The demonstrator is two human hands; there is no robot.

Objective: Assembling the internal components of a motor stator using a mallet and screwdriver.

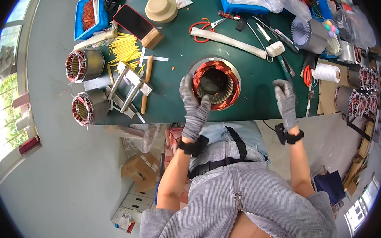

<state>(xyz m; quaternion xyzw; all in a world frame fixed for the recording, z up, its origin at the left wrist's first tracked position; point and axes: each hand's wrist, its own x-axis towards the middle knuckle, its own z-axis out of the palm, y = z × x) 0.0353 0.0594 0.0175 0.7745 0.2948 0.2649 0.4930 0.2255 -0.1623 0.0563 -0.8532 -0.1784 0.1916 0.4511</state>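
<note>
Grey ribbed cloth of the person's top (204, 196) lies closest, filling six o'clock below the green table (167, 103). Just past the table's near edge stands a copper-wound stator (233, 83), taken here as the clock's centre, its open bore facing up. Gloved, the left hand (196, 106) touches it at eight o'clock, fingers along the outside and thumb over the rim; whether it grips firmly, one cannot tell. Between three and four o'clock, well apart from the stator, the gloved right hand (286, 102) hangs half-curled with nothing visible in it. A white stick (229, 42) lies between twelve and one, red-handled scissors (198, 31) near twelve, yellow strips (126, 48) at ten, a wooden rod (147, 86) at nine, and a thread spool (327, 72) at three.
</note>
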